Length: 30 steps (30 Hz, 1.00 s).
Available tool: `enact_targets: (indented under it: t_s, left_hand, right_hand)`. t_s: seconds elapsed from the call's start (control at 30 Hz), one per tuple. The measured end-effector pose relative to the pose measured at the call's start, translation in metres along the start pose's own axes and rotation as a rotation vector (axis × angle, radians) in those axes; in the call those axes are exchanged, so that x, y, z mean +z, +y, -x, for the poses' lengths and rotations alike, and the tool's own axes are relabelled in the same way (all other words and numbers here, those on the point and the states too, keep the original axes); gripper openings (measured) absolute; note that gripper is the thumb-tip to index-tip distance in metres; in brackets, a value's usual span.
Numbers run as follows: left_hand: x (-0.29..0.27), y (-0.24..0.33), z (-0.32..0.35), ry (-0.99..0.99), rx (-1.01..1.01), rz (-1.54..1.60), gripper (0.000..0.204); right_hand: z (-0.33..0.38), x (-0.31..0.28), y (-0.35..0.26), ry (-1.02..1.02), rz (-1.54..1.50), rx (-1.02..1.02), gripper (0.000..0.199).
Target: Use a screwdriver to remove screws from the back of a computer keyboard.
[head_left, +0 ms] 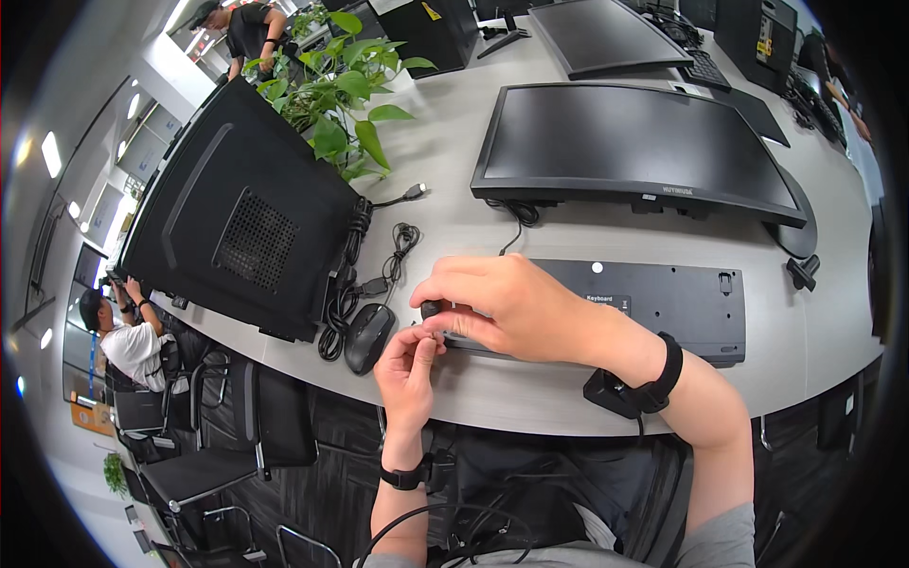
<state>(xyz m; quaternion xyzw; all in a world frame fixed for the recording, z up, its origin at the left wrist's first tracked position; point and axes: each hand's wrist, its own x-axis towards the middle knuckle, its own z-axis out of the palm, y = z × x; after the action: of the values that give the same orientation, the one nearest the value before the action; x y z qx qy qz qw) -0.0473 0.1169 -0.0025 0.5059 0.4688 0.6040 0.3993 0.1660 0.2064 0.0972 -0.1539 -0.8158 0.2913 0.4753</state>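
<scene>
A black keyboard [677, 308] lies underside up on the table, its near edge toward me. My right hand [521, 303] reaches over its left end, thumb and fingers closed on a small black rounded thing [432, 309] whose full shape is hidden. Just below it, my left hand [407, 383] has thumb and fingertips pinched together, close to the right thumb. What those left fingertips hold, if anything, is too small to make out. Left of my hands sits a black mouse [369, 338], with a bundled black cable [402, 248] beyond it.
At the left a black computer tower [251, 204] stands, with a leafy plant [336, 104] behind it. A monitor [639, 142] rises beyond the keyboard. Right of that lies a small black bracket [802, 274]. Chairs [227, 445] line the near left; two people are farther off.
</scene>
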Motion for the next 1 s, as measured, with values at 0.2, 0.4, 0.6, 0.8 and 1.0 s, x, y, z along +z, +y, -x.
enact_targets:
  t_s: [0.2, 0.4, 0.6, 0.8, 1.0]
  left_hand:
    - [0.003, 0.003, -0.001, 0.006, -0.011, 0.009, 0.009]
    - [0.009, 0.007, -0.001, 0.116, 0.19, -0.389, 0.01]
    - [0.009, 0.006, -0.001, 0.127, 0.142, -0.49, 0.012]
    - [0.01, 0.004, -0.003, 0.147, 0.098, -0.487, 0.01]
    - [0.011, 0.004, -0.004, 0.14, 0.066, -0.509, 0.009]
  right_hand:
    - [0.0, -0.005, 0.001, -0.044, 0.067, -0.022, 0.021]
    - [0.004, 0.005, 0.001, -0.081, 0.234, -0.072, 0.029]
    - [0.005, 0.022, 0.005, -0.077, 0.303, -0.108, 0.035]
    - [0.005, 0.027, 0.011, -0.08, 0.287, -0.117, 0.037]
    - [0.006, 0.029, 0.017, -0.103, 0.292, -0.1, 0.037]
